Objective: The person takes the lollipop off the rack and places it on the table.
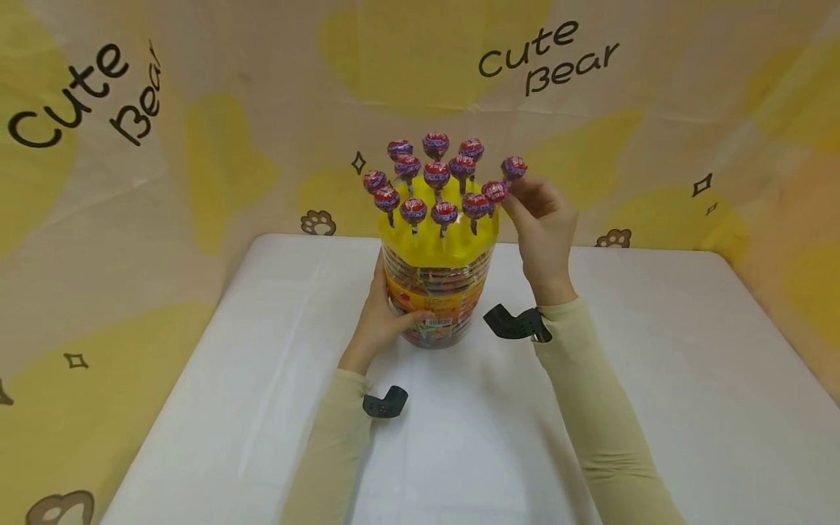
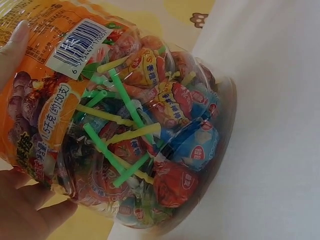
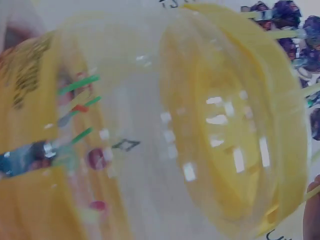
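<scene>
A clear plastic candy jar (image 1: 438, 281) with a yellow lid (image 1: 436, 244) stands on the table. Several purple-and-red wrapped lollipops (image 1: 436, 175) stick up from that lid. My left hand (image 1: 383, 313) grips the jar's left side, thumb across the orange label (image 2: 45, 100). Through the jar's wall in the left wrist view show more wrapped lollipops (image 2: 175, 187) with green and yellow sticks. At the lid's right edge, my right hand (image 1: 547, 230) pinches a lollipop (image 1: 514, 168) by its stick, its head above the fingers. The right wrist view is blurred and shows mostly the jar's side.
Under the jar lies a white table (image 1: 295, 328), its back edge against a cream-and-yellow printed cloth (image 1: 249, 138). Black wrist cameras (image 1: 518, 322) are strapped over both sleeves.
</scene>
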